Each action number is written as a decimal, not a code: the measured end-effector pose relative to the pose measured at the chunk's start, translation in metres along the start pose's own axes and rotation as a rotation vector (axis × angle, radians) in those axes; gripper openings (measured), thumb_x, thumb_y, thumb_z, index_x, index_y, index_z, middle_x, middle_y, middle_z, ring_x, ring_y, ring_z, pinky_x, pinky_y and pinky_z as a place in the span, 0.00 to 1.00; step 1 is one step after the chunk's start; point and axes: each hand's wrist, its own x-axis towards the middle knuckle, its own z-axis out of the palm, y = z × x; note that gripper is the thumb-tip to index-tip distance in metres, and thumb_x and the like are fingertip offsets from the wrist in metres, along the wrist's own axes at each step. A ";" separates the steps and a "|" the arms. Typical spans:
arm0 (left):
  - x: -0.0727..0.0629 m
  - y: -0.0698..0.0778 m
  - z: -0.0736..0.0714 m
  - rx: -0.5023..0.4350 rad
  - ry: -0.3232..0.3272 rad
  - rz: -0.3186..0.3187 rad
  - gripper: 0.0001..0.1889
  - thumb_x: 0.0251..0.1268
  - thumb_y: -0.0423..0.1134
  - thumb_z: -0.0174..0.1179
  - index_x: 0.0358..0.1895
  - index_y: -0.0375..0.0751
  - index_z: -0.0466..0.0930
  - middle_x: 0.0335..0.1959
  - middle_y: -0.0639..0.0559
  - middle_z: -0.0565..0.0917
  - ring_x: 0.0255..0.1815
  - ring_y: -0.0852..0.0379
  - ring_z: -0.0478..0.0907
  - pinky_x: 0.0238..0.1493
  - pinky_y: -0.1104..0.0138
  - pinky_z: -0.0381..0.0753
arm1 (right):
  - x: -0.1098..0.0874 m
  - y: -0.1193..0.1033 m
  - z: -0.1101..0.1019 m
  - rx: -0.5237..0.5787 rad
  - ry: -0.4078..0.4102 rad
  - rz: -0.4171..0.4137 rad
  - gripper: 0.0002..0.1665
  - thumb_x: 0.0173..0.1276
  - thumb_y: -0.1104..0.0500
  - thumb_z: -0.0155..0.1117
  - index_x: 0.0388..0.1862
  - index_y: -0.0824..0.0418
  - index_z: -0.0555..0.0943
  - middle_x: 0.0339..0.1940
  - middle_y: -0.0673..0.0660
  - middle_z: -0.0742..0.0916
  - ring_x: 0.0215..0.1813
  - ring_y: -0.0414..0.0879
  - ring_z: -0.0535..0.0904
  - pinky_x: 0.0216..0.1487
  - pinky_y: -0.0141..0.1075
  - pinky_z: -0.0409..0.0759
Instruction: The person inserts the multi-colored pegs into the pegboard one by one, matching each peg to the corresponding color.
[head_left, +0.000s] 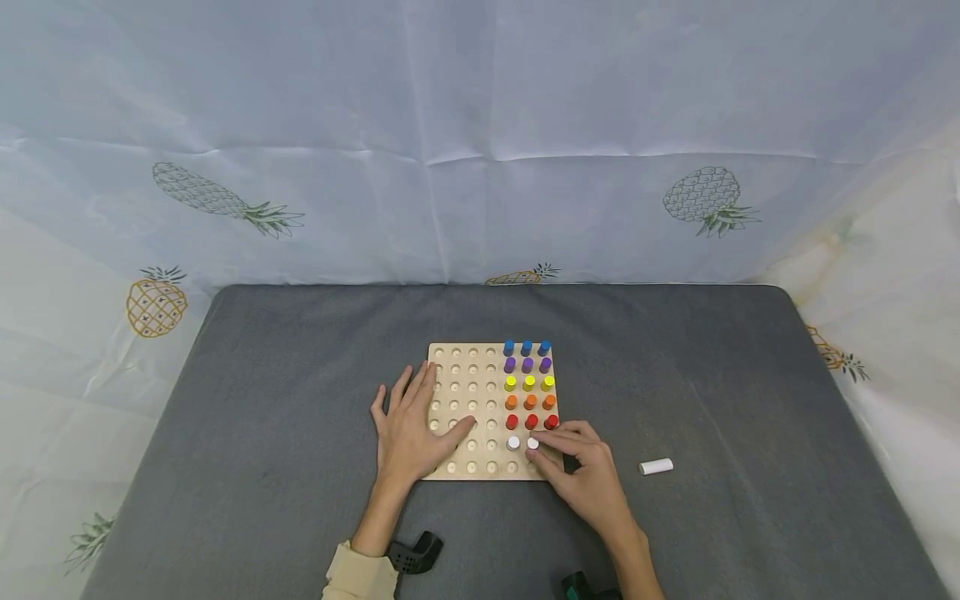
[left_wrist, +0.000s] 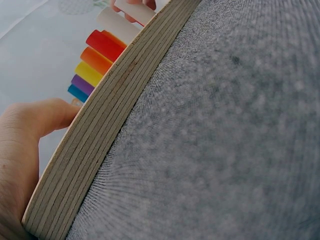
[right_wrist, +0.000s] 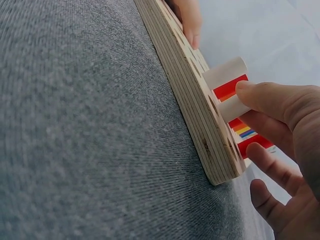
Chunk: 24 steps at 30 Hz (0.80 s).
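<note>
A wooden pegboard with rows of round holes lies on the grey table. My left hand rests on its left side, fingers spread along the edge and thumb across the surface. At the lower right of the board, my right hand pinches a white peg between thumb and index finger. That peg stands at a hole; how deep it sits cannot be told. Just left of it, another white peg stands upright. Behind them rise rows of red, orange, yellow, purple and blue pegs.
One loose white peg lies on its side on the grey tabletop, right of the board. A black wrist device sits by the left wrist. Pineapple-printed cloth hangs behind the table.
</note>
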 end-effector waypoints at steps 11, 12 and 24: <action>0.000 0.001 0.000 -0.002 0.012 0.014 0.53 0.48 0.69 0.66 0.78 0.45 0.65 0.78 0.46 0.70 0.81 0.41 0.61 0.76 0.35 0.44 | -0.001 0.004 -0.004 -0.019 0.024 0.009 0.19 0.52 0.62 0.83 0.45 0.54 0.93 0.34 0.43 0.91 0.43 0.34 0.76 0.41 0.31 0.78; 0.000 0.001 0.000 -0.001 0.013 0.016 0.53 0.48 0.69 0.66 0.78 0.45 0.65 0.78 0.46 0.71 0.81 0.41 0.61 0.76 0.35 0.44 | -0.001 0.005 -0.006 -0.019 0.029 0.008 0.20 0.51 0.62 0.84 0.45 0.55 0.93 0.34 0.43 0.91 0.43 0.34 0.76 0.41 0.32 0.79; -0.001 0.000 0.000 -0.018 0.028 0.026 0.53 0.48 0.68 0.67 0.78 0.45 0.65 0.78 0.46 0.71 0.81 0.40 0.61 0.76 0.34 0.44 | -0.007 0.016 -0.028 -0.072 0.087 0.002 0.20 0.49 0.66 0.84 0.44 0.58 0.92 0.34 0.47 0.92 0.45 0.35 0.76 0.46 0.25 0.75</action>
